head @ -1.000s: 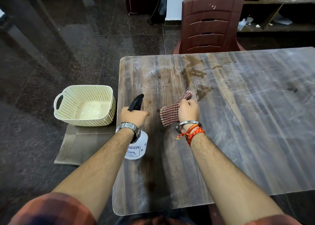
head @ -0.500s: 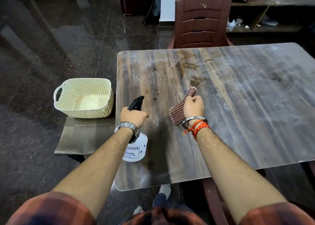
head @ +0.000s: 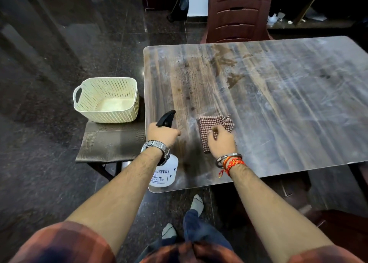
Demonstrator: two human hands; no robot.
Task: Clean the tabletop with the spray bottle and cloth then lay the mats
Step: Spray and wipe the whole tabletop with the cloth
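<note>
While pressing the red-and-white checked cloth onto the near left part of the streaked wooden worktop, plainly at the cleaning step, judged early: spraying and wiping in hand, mat-laying not yet begun.

With the right hand, palm down on the near half of the cloth, fingers bent and bunching the fabric against the surface, forearm reaching straight out from the body. With the left hand, wrapped round the neck of the white plastic spray bottle with the black trigger head, holding it upright just left of the cloth over the near left corner, nozzle aimed far. Impossible to tell whether resting on the surface or lifted off it.

Next, probably: sweeping the cloth far and right, through the dark brown stains near the far edge and across the hazy right side, pressing evenly, spraying again where dry.

Afterwards, fetching the brown woven mats, lying on a low stand left of the worktop beneath the cream perforated plastic basket. Calls for lifting that basket off first.
</note>
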